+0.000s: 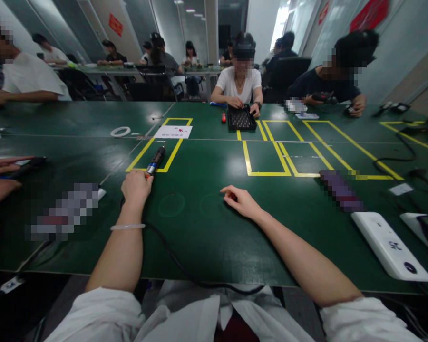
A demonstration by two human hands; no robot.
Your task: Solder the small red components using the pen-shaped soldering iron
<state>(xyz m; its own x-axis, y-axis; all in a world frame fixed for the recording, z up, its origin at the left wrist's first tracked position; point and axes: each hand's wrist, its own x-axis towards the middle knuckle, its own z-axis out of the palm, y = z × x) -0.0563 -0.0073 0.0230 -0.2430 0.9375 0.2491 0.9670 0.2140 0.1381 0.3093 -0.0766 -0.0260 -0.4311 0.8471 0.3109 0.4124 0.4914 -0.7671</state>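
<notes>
My left hand [135, 186] is closed around the rear of an electric screwdriver [155, 161], a slim cylinder with a black front end, a silver section and a blue band. It points away from me and to the right, over a yellow-taped rectangle on the table. A black cord [169, 249] runs from beside my left wrist toward the table's front edge. My right hand [241, 201] rests on the green table [199, 242] with nothing in it. Its index finger is stretched out and the other fingers are loosely bent.
A white printed sheet [173, 132] and a white ring [120, 131] lie ahead. Across the table, a person handles a black tray [241, 118] beside a small red object [223, 117]. A white power bank [390, 246] and a phone [340, 190] lie right; another phone [69, 209] lies left.
</notes>
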